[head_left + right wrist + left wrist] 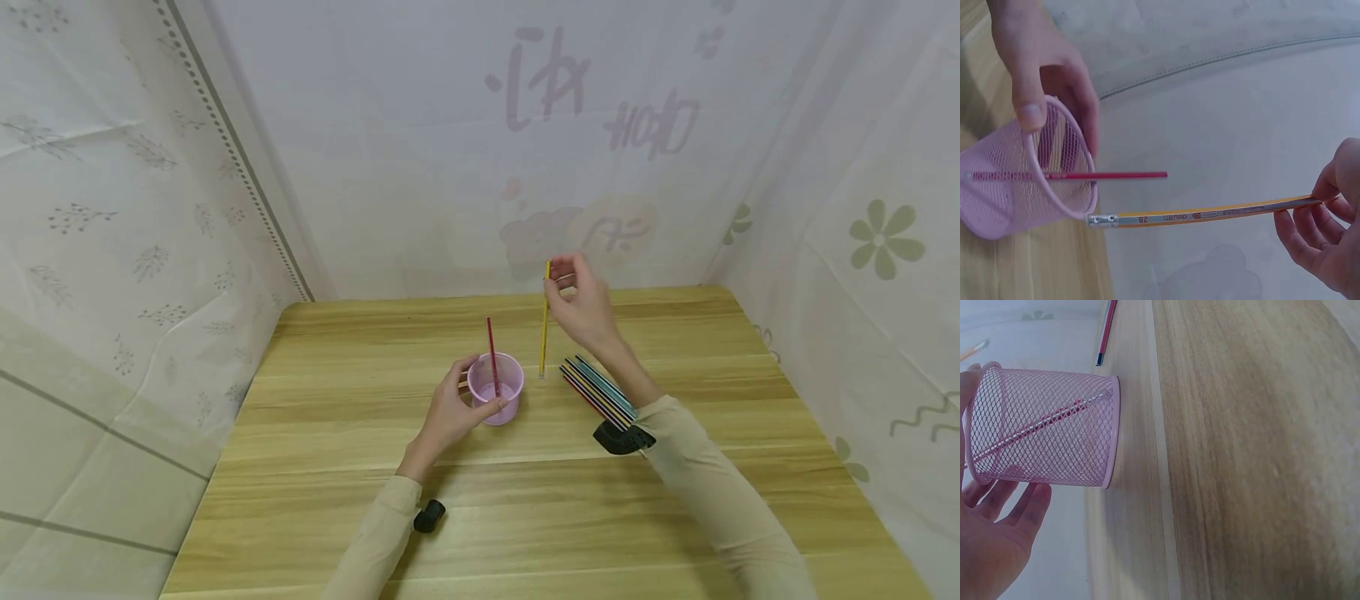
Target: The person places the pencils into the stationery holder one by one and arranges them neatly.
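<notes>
A pink mesh pencil cup stands upright on the wooden table. My left hand grips it around the rim, thumb on the near side and fingers on the far side. One red pencil leans inside the cup, its upper end sticking out above the rim. To the right of the cup, my right hand pinches a yellow pencil near its upper end. That pencil hangs almost vertical, eraser end down. In the right wrist view its eraser end lies right at the cup's rim.
A bundle of several pencils, dark, yellow, red and teal, lies on the table right of the cup, beneath my right forearm. Black wrist cameras sit at my left wrist and right wrist. Patterned cloth hangs behind the table.
</notes>
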The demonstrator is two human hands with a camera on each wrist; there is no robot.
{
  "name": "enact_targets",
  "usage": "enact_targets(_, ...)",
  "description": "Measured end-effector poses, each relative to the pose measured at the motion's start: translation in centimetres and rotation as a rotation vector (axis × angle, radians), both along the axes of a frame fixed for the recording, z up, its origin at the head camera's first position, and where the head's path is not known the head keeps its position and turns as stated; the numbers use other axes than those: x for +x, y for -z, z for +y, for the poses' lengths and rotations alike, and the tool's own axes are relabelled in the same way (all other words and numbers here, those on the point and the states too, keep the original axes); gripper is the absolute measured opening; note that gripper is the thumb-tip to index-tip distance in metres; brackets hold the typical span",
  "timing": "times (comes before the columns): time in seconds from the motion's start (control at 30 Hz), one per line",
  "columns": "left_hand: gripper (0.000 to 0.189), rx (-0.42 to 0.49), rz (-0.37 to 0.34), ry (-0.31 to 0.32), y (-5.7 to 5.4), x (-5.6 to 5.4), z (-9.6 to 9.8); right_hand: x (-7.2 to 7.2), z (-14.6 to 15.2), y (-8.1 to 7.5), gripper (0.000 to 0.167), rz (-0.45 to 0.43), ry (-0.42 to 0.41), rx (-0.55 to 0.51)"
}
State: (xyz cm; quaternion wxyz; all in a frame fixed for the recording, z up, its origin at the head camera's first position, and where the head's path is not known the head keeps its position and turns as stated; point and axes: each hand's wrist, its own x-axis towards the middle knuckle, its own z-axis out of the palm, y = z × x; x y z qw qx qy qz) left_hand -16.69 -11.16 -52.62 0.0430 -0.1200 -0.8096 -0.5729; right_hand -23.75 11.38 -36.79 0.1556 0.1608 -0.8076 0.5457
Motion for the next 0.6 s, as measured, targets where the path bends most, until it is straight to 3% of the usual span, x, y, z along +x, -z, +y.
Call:
enact_targets(0.27, 0.082, 0.011, 0.002, 0.005, 0.1, -0.1, -0.1, 0.0, -2.2, 0.2, 0.024, 0.048, -0.043, -0.102)
enact_targets(0.47, 0.084, 0.044, -0.014, 0.018, 0.1, -0.2, 0.1, -0.3, -3.6, 1.6, 0.024, 0.066, -0.046, -0.041)
enact_targets(0.6, 0.084, 0.038, -0.025, 0.025, -0.6, 0.1, 0.3, -0.4, -4.1, 2.8, 0.026, 0.065, -0.057, -0.012)
